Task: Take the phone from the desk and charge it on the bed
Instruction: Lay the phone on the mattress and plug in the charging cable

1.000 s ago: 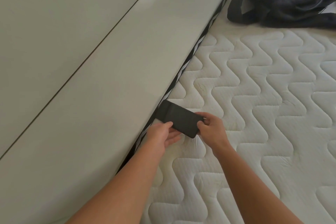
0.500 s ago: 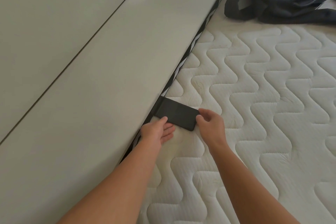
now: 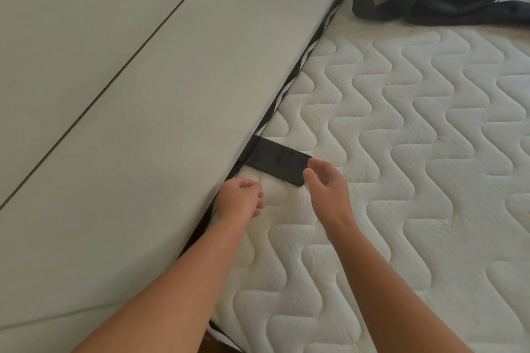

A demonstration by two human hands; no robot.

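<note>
Phone (image 3: 276, 162) lies flat and dark on the bed's quilted mattress (image 3: 401, 152), one end tucked against the pale headboard panel (image 3: 172, 123). Right hand (image 3: 324, 183) hovers just beside its near end, fingers spread, holding nothing; left hand (image 3: 239, 200) sits loosely curled near it, empty. Carrying looks done; no charging cable is visible, so charging is unconfirmed.

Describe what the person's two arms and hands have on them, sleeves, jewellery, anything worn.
Both forearms are bare as far as the frame shows: no sleeve reaches into view. The left hand and the right hand wear no gloves, and no watch, bracelet or ring is visible on either wrist or on the fingers that show.
</note>
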